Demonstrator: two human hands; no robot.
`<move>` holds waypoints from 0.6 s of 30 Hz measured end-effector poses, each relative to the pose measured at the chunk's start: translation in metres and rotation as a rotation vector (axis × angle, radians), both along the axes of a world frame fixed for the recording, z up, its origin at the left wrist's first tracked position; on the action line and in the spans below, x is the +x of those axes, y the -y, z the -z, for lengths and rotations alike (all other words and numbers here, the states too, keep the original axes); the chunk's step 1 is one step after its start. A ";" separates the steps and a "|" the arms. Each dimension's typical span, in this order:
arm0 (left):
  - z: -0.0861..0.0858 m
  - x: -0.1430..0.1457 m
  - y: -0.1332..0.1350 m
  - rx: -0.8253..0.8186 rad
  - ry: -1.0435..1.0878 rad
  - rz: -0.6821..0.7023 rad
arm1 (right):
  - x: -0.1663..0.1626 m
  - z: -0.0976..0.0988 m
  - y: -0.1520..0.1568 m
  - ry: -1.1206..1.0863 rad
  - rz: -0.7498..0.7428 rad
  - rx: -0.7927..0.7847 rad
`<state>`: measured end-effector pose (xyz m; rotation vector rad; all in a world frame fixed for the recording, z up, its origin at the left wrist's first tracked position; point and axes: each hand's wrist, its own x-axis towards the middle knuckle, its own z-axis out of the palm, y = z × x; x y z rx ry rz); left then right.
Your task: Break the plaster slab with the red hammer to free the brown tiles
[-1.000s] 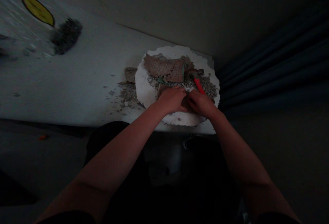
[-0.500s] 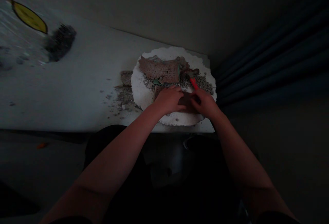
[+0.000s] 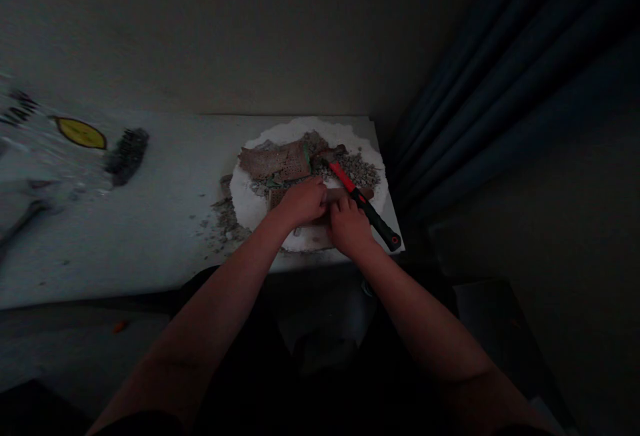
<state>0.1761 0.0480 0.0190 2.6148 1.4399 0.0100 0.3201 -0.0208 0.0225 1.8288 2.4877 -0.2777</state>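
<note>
Left hand (image 3: pixel 303 201) and right hand (image 3: pixel 349 226), both partly curled, touch the brown block (image 3: pixel 339 193) on the near half of the white slab (image 3: pixel 247 206); whether either grips it, I cannot tell.

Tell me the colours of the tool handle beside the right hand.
Black and red; the tool handle shows best in the head view.

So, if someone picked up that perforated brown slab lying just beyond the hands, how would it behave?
Probably fragile: the brown slab has a ragged edge, and grey rubble lies beside it. Likely stiff rather than floppy, as it looks like a board. Being broad and flat, it would sooner slide than roll.
</note>
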 end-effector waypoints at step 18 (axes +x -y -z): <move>-0.018 0.028 -0.041 -0.346 -0.304 -0.012 | 0.008 -0.006 -0.002 -0.150 -0.007 -0.074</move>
